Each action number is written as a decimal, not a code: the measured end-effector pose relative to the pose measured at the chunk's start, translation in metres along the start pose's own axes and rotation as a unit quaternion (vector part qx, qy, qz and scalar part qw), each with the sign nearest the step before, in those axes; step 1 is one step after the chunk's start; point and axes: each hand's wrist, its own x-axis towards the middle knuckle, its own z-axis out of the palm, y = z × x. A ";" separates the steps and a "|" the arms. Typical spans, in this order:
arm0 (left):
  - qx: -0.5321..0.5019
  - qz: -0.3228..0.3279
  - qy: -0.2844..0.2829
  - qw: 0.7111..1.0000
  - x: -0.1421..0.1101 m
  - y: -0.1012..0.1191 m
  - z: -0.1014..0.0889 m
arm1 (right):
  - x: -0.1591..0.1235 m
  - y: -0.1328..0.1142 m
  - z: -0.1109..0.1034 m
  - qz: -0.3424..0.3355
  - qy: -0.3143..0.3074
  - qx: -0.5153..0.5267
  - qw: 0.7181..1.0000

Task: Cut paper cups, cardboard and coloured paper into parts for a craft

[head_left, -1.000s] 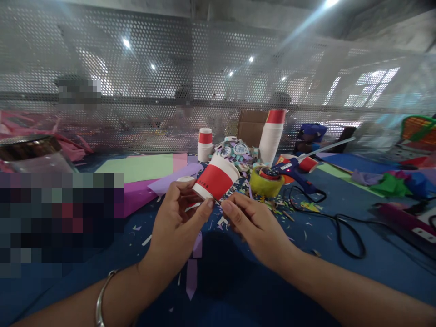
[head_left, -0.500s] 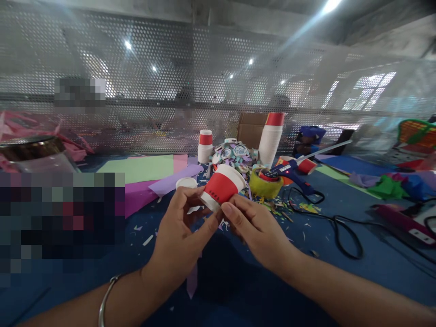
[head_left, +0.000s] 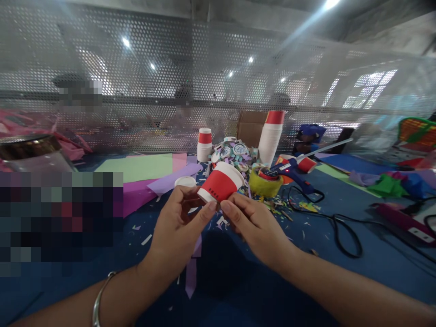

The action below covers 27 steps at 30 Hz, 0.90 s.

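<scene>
A red and white paper cup (head_left: 220, 182) is held tilted between both hands, its wide rim toward the upper right. My left hand (head_left: 179, 222) grips its base end, thumb in front and fingers behind. Against the lower right side of the cup, my right hand (head_left: 257, 225) is closed, with thumb and index finger pinched at the wall; its other fingers are partly hidden. Behind my left hand lies a white round piece (head_left: 185, 181). A pile of cut paper pieces (head_left: 235, 150) sits just beyond the cup.
Stacked cups stand at the back, a short stack (head_left: 204, 146) and a tall one (head_left: 271, 138). On the right, a blue glue gun (head_left: 289, 171) rests by a yellow tape roll (head_left: 265, 184), its black cable (head_left: 350, 236) looping across the blue table. Coloured paper (head_left: 139, 168) lies left.
My left hand and the cup have shifted slightly left. The left thumb has moved a little up along the cup's base. Both hands still hold the cup.
</scene>
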 end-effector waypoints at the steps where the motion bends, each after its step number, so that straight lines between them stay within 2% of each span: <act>1: 0.007 0.003 0.000 1.000 0.000 0.001 0.000 | 0.000 0.000 0.000 0.000 0.002 0.000 1.000; 7: 0.040 0.023 -0.018 0.999 -0.003 0.007 0.001 | -0.002 -0.002 0.001 -0.012 0.005 -0.013 1.000; 20: 0.095 0.082 -0.029 0.992 -0.005 0.000 -0.003 | -0.004 -0.004 0.000 -0.024 0.010 -0.021 0.999; 24: 0.154 0.127 -0.014 0.980 -0.005 -0.003 -0.006 | -0.006 -0.006 0.000 -0.022 0.004 -0.015 1.000; 27: 0.147 0.118 -0.013 0.982 -0.004 -0.002 -0.006 | -0.005 -0.007 -0.001 -0.023 0.005 -0.018 1.000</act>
